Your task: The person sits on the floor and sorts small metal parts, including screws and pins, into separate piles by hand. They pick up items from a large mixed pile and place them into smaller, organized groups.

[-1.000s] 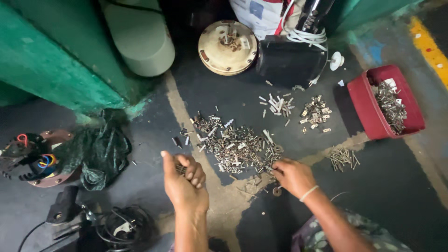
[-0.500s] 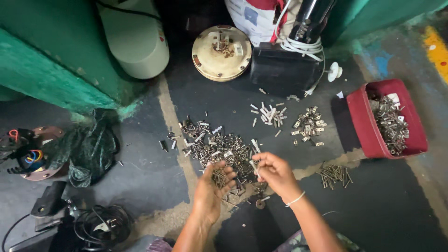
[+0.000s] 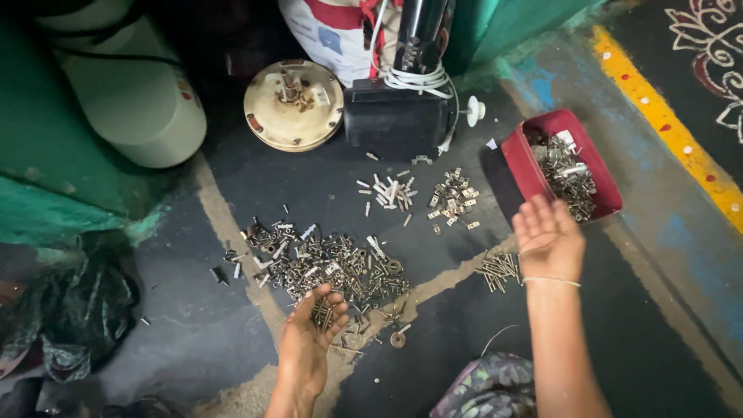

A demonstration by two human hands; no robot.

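Note:
A wide pile of mixed screws, nuts and small metal parts (image 3: 325, 263) lies on the dark floor. My left hand (image 3: 309, 340) rests palm up at its near edge, cupped, with several small screws lying in the palm. My right hand (image 3: 549, 236) hovers palm up with fingers spread and nothing in it, just beside the near corner of a red tray (image 3: 522, 174) that holds metal parts. Three smaller sorted heaps lie apart: pale pins (image 3: 387, 190), brass clips (image 3: 453, 201) and dark screws (image 3: 499, 271) by my right wrist. A lone washer (image 3: 398, 339) sits near my left hand.
At the back stand a round cream disc (image 3: 267, 116), a black box (image 3: 395, 120) with white cord, a white sack (image 3: 325, 31) and a pale cylinder (image 3: 131, 101) against green walls. A dark crumpled bag (image 3: 70, 317) lies left. A yellow painted stripe (image 3: 665, 116) runs at right.
Both hands were picking in the big pile. My right hand has swung right to the red tray and spread flat; my left hand has drawn back with screws in its palm.

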